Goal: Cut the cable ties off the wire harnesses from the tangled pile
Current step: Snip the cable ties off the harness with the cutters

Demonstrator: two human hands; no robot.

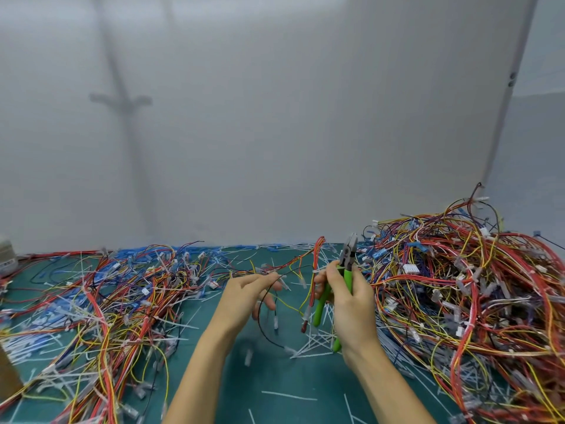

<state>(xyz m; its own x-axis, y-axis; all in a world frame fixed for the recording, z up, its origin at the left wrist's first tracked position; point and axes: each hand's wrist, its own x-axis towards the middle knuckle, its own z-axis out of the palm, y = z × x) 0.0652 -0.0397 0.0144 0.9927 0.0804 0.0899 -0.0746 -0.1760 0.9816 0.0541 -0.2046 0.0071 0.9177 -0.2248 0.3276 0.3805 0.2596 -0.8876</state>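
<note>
My right hand grips green-handled cutters, jaws pointing up, and also pinches a red wire bundle of a harness. My left hand holds thin black and yellow wires of the same harness, which hangs between both hands above the green mat. A large tangled pile of harnesses rises at the right. A flatter spread of harnesses lies at the left.
Cut white cable ties litter the mat under my hands, and more lie along the back edge. A grey wall stands right behind the table. A cardboard box corner sits at the left edge.
</note>
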